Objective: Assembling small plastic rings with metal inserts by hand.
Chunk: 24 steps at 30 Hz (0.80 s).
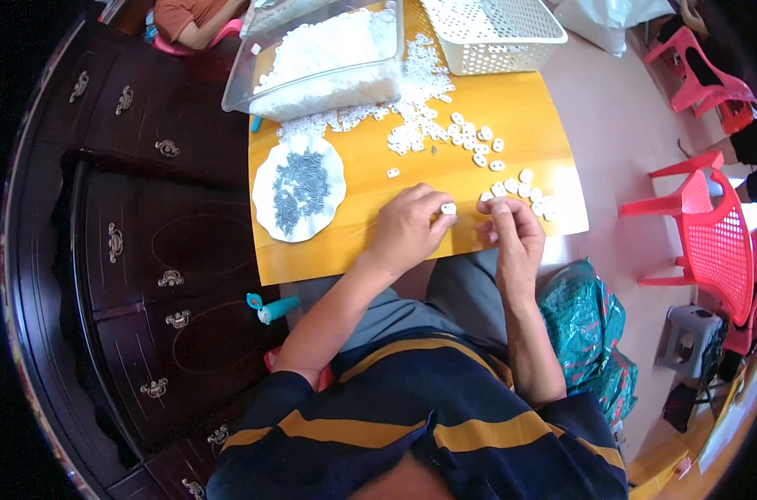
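Note:
Between the thumb and fingers of my left hand [409, 223] is a small white plastic piece [448, 209] with dark holes, held just above the table's near part. To its right, my right hand [516, 232] is closed, thumb against curled fingers; whatever they pinch is too small or hidden to make out. Beside its fingertips lies a group of rounded white pieces [525, 190]. Left of my left hand stands a white scalloped plate [264, 210] bearing a heap of small dark metal screws or pins [302, 187]. One loose white piece [393, 172] lies beyond my left hand.
A clear plastic bin [324, 98] heaped with white pieces and a cream perforated basket [503, 58] stand at the table's far side. Loose pieces [420, 92] spread between them. Dark drawers [170, 225] flank the left; red chairs [712, 225] and a green bag [583, 325] are right.

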Motion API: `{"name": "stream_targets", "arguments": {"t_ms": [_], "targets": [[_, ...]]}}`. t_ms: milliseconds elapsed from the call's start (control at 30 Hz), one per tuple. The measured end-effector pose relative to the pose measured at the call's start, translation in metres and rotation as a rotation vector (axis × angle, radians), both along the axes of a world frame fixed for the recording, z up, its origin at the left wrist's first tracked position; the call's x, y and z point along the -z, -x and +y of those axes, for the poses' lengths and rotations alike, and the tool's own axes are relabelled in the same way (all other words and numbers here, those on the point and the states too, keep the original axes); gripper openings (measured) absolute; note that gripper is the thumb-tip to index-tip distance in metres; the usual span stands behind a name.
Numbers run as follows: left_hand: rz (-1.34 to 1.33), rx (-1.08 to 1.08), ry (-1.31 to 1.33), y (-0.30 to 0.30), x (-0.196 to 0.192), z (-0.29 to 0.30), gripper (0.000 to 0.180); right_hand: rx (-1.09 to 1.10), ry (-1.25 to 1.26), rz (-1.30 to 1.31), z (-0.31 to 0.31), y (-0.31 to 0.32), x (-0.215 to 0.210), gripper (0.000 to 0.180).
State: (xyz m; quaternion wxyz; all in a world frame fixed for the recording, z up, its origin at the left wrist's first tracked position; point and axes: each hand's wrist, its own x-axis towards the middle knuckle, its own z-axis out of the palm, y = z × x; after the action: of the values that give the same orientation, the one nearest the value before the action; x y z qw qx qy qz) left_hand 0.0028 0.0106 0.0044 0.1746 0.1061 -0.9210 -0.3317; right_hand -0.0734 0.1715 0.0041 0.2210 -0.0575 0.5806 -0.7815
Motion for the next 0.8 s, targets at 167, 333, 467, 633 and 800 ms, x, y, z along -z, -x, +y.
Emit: {"name": "stream_targets", "arguments": {"t_ms": [167, 333, 467, 633, 800], "targets": [[-0.02, 0.014, 0.102, 0.018, 0.001, 0.011, 0.024, -0.043, 0.045, 0.047, -0.003, -0.005, 0.002, 0.015], [0.077, 0.015, 0.085, 0.029, 0.006, -0.003, 0.032, -0.077, 0.016, 0.071, -0.003, -0.007, 0.001, 0.015], [-0.005, -0.143, 0.163, 0.03, 0.009, -0.02, 0.036, -0.092, -0.007, 0.074, -0.005, -0.009, 0.003, 0.015], [0.004, -0.147, 0.37, 0.032, 0.015, -0.023, 0.035, -0.151, -0.016, 0.054, -0.005, -0.01, 0.006, 0.014], [-0.014, -0.144, 0.316, 0.031, 0.015, -0.026, 0.035, -0.156, -0.036, 0.053, -0.006, -0.009, 0.005, 0.015]]}}
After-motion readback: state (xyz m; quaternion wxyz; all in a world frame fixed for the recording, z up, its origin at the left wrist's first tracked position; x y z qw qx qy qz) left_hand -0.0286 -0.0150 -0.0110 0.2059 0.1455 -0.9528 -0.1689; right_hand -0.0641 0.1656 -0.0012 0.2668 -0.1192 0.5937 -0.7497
